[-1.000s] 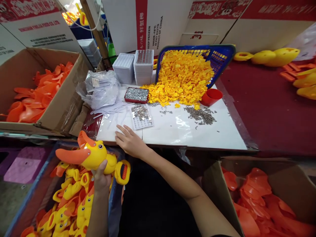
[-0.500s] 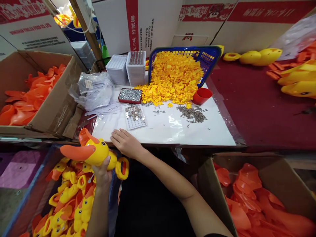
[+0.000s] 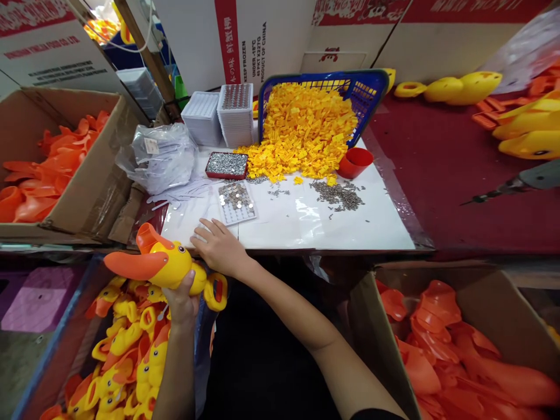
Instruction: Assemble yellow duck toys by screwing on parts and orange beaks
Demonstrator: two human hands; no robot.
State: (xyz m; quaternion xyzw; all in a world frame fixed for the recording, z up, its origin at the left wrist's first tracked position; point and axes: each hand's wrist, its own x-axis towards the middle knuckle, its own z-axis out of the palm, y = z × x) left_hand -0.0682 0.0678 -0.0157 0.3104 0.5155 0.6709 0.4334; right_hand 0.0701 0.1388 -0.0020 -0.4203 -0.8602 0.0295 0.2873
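Observation:
My left hand (image 3: pixel 181 298) is wrapped round the body of a yellow toy duck (image 3: pixel 174 265) with a gaping orange bill and a ring-shaped yellow handle. The duck is held tilted at the table's front edge, bill toward the left. Just right of its head, my right hand (image 3: pixel 221 248) lies with fingers stretched out over the white work surface (image 3: pixel 280 230), and nothing shows in it. Beyond those fingers sits a white compartment tray (image 3: pixel 237 202) partly covered with small round metal discs. Under the left hand is a bin of similar yellow ducks (image 3: pixel 116 356).
A blue basket (image 3: pixel 370 105) spills yellow plastic parts. Nearby are a red cup (image 3: pixel 355 163), a pile of small metal pins (image 3: pixel 339 195), a red tray of metal pieces (image 3: pixel 226 165) and a plastic bag (image 3: pixel 160 157). Boxes of orange parts flank me. A power drill (image 3: pixel 520 182) points in from the right.
The drill has come further into view at the right. My right hand's fingers have lifted and spread a little. The duck stays in my left hand; the view has shifted slightly.

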